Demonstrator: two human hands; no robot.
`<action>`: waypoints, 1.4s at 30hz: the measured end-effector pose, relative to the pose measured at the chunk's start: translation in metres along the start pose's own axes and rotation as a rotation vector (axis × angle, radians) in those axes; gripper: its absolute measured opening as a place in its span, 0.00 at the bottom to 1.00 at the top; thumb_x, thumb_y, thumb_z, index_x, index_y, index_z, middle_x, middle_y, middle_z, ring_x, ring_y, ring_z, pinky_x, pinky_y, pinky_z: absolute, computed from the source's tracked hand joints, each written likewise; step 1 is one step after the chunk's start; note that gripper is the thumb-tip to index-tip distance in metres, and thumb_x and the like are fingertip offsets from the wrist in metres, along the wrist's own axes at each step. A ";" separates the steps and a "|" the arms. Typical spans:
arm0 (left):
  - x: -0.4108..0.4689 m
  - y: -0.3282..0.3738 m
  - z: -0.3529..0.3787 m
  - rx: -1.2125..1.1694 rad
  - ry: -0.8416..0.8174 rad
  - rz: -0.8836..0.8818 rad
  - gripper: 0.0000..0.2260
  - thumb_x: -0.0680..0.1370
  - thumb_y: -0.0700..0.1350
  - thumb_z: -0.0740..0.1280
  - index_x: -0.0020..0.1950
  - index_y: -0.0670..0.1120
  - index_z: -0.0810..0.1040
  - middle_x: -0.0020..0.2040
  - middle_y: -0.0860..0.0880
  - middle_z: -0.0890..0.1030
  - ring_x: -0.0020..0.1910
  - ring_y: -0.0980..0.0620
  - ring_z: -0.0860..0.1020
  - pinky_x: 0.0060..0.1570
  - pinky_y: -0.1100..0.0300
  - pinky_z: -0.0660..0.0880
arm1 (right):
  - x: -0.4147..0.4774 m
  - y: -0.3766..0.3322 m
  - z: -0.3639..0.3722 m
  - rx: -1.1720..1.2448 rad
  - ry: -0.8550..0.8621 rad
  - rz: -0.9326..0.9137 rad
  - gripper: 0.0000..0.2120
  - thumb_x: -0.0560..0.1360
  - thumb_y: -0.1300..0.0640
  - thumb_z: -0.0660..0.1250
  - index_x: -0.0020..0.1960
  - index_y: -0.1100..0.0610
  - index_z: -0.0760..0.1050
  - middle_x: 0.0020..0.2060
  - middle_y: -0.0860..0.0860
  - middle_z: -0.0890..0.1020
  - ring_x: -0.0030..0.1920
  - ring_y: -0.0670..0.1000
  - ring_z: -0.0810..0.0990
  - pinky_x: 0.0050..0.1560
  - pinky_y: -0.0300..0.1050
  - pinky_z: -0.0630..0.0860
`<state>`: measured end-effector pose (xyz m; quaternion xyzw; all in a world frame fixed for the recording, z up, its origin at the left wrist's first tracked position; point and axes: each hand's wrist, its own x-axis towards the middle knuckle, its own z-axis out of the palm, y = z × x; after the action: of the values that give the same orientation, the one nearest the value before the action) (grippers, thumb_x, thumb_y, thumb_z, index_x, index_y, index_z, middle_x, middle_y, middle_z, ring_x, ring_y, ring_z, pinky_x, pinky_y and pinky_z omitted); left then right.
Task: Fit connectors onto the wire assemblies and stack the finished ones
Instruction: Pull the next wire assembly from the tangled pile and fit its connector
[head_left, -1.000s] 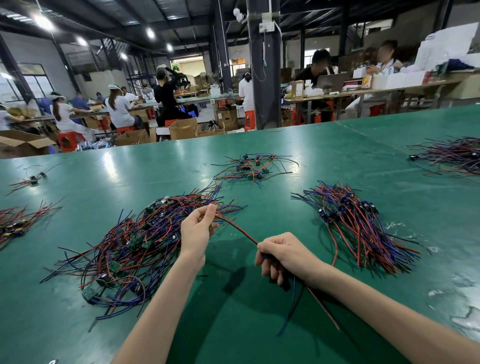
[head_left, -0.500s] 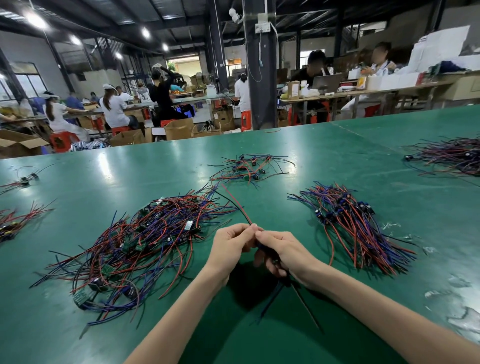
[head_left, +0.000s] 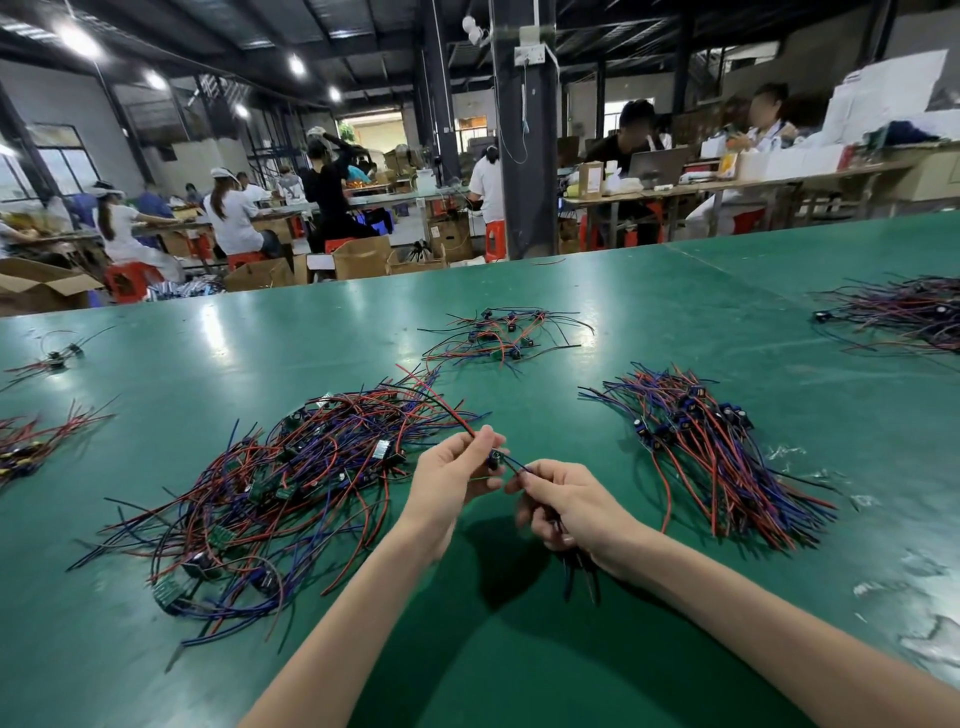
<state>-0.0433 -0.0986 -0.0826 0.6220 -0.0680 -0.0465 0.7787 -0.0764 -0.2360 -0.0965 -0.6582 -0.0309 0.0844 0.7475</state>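
1. The left hand is raised above the green table. Its thumb and fingers curl in a pinch on a small dark connector at the fingertips.
2. A red wire rises from that pinch and slants away over the near edge of the tangle beyond the left hand.
3. The right hand sits just beside the left, fingertips almost meeting. Its thumb and forefinger pinch a blue wire that crosses the small gap to the connector.
4. The right hand's lower fingers are curled round some dark wire ends that hang below the palm; they are too blurred to count.
5. Close to the left of the left hand lies a big loose tangle of red, blue and black wires with small green boards mixed in.
6. To the right of the right hand, set apart from it, lies a tidier pile — wires roughly lined up, dark blue parts bunched at the end farther from the hands.
7. Straight beyond both hands, farther off, is a small scatter of wires with dark parts.
8. Well off to the right of the right hand is another heap. Well off to the left of the left hand, a red bundle lies at the edge of view.
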 end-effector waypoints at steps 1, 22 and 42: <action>-0.001 0.000 0.001 -0.004 -0.048 -0.005 0.03 0.77 0.39 0.66 0.45 0.42 0.79 0.39 0.46 0.79 0.35 0.54 0.76 0.37 0.66 0.77 | 0.000 0.000 0.000 0.010 0.006 -0.004 0.12 0.82 0.63 0.55 0.43 0.60 0.72 0.26 0.55 0.75 0.17 0.44 0.63 0.18 0.29 0.55; -0.003 -0.004 -0.001 0.252 -0.199 -0.010 0.05 0.77 0.40 0.67 0.45 0.40 0.80 0.31 0.51 0.78 0.29 0.55 0.73 0.35 0.64 0.70 | -0.015 -0.001 0.002 -0.633 0.015 -0.273 0.13 0.80 0.64 0.58 0.38 0.56 0.71 0.18 0.44 0.74 0.15 0.44 0.66 0.17 0.34 0.62; -0.001 -0.007 0.001 0.365 -0.188 0.031 0.14 0.77 0.35 0.66 0.63 0.41 0.74 0.34 0.49 0.74 0.29 0.59 0.70 0.34 0.68 0.68 | -0.011 -0.005 -0.002 -0.584 -0.036 -0.077 0.15 0.82 0.61 0.55 0.36 0.58 0.69 0.18 0.50 0.73 0.14 0.48 0.67 0.15 0.36 0.62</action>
<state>-0.0440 -0.1007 -0.0898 0.7445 -0.1574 -0.0792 0.6439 -0.0870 -0.2408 -0.0914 -0.8421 -0.0920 0.0552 0.5286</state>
